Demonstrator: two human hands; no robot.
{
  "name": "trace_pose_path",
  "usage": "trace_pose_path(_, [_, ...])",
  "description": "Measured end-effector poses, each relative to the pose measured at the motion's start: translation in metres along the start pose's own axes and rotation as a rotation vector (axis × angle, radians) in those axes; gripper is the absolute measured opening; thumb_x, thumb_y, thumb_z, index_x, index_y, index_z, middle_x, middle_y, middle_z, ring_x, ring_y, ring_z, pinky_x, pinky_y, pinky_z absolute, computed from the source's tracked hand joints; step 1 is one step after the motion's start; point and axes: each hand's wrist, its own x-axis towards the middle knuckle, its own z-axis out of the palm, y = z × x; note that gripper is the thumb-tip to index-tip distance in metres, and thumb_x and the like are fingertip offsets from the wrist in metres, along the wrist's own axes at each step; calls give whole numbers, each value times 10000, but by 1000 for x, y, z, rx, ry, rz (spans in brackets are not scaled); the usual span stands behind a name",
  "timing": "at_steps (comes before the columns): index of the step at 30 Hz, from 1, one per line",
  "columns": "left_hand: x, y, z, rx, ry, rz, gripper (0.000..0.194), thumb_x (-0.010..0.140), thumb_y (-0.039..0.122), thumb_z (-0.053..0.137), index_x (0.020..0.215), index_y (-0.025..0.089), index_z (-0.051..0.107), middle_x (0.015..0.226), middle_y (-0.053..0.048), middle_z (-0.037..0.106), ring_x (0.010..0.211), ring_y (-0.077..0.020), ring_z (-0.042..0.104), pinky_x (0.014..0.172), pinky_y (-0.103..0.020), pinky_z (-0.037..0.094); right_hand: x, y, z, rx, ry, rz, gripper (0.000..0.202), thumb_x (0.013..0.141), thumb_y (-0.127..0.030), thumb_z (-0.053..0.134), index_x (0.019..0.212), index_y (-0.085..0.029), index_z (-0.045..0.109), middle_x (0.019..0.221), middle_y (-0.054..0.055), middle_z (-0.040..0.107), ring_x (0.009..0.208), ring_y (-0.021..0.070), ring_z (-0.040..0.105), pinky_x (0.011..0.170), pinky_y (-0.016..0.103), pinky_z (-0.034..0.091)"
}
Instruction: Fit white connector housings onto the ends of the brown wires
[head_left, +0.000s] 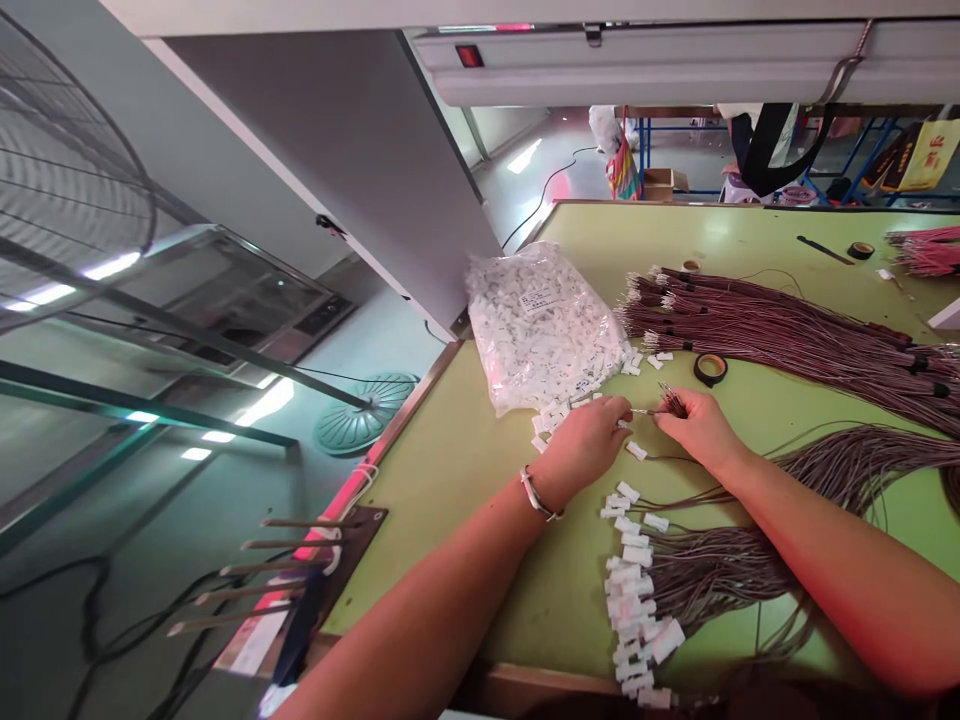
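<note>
My left hand [589,440], a bracelet at its wrist, is closed in a pinch; a bit of a white connector housing [622,425] shows at its fingertips. Just to its right, my right hand [701,428] grips several thin dark wires [673,403] with bare metal terminals. One wire end points across the small gap at my left fingertips; whether it sits inside the housing I cannot tell. Below my hands lies a single white connector [636,451] on a wire. Nearer me, a stack of white connectors [630,590] is fitted to a bundle of brown wires [720,570].
A clear plastic bag of white housings [544,320] lies beyond my left hand, loose ones spilling out. Bundled wires [787,325] with terminals stretch across the green table [442,480] at right. Black tape [709,369] lies near my right hand. A pronged rack [330,560] stands at the left edge.
</note>
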Motion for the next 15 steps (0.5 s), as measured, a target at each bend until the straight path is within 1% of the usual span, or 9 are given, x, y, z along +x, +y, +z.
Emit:
trace_pose_path(2, [-1, -4, -2, -248, 72, -117, 91, 712, 189, 583, 792, 167, 623, 644, -12, 580, 612, -142, 542, 597, -264, 445, 0, 0, 0, -1, 3, -7, 127, 623, -273, 552, 580, -175, 484, 560, -43, 468, 551, 97, 403, 547, 225, 332])
trace_pose_path(4, [-1, -7, -4, -562, 104, -236, 142, 701, 231, 603, 813, 152, 639, 608, -5, 587, 564, -119, 539, 563, -244, 452, 0, -1, 0, -13, 3, -16, 127, 628, -277, 551, 584, -173, 492, 558, -41, 474, 545, 97, 408, 543, 224, 338])
trace_pose_path(6, [-1, -9, -6, -817, 81, -319, 189, 675, 259, 640, 812, 132, 665, 611, -19, 617, 563, -114, 556, 574, -241, 471, -1, -1, 1, -39, 10, -24, 110, 638, -271, 539, 603, -169, 517, 564, -35, 492, 545, 100, 423, 542, 223, 346])
trace_pose_path(7, [-1, -9, -6, -891, 53, -343, 198, 659, 267, 663, 796, 125, 679, 617, -28, 633, 571, -115, 565, 590, -245, 479, -1, -1, 1, -58, 18, -30, 106, 646, -268, 532, 612, -168, 526, 568, -31, 502, 545, 102, 433, 541, 222, 350])
trace_pose_path(9, [-1, -7, -6, -946, -6, -357, 204, 639, 287, 694, 763, 124, 699, 630, -39, 655, 586, -117, 574, 619, -250, 485, -3, 0, 1, -120, 36, -56, 100, 660, -263, 522, 625, -170, 534, 569, -24, 518, 540, 106, 446, 534, 221, 353])
trace_pose_path(11, [-2, -4, -5, -936, -42, -348, 205, 647, 317, 699, 729, 128, 702, 622, -37, 658, 572, -109, 565, 623, -246, 480, -5, 2, 2, -214, 45, -106, 90, 672, -255, 519, 629, -177, 530, 569, -20, 535, 532, 107, 451, 526, 220, 347])
trace_pose_path(13, [-3, 0, -3, -909, -31, -348, 210, 665, 337, 689, 683, 128, 689, 603, -34, 652, 556, -102, 555, 615, -240, 471, -7, 3, 4, -307, 54, -156, 87, 689, -246, 515, 629, -184, 521, 572, -15, 550, 529, 108, 453, 528, 221, 340])
trace_pose_path(15, [-3, 2, -1, -894, 5, -358, 215, 680, 338, 676, 650, 125, 666, 587, -31, 642, 543, -97, 546, 597, -233, 460, -8, 4, 5, -339, 69, -193, 105, 709, -251, 514, 626, -187, 505, 585, -11, 559, 537, 108, 455, 539, 223, 338])
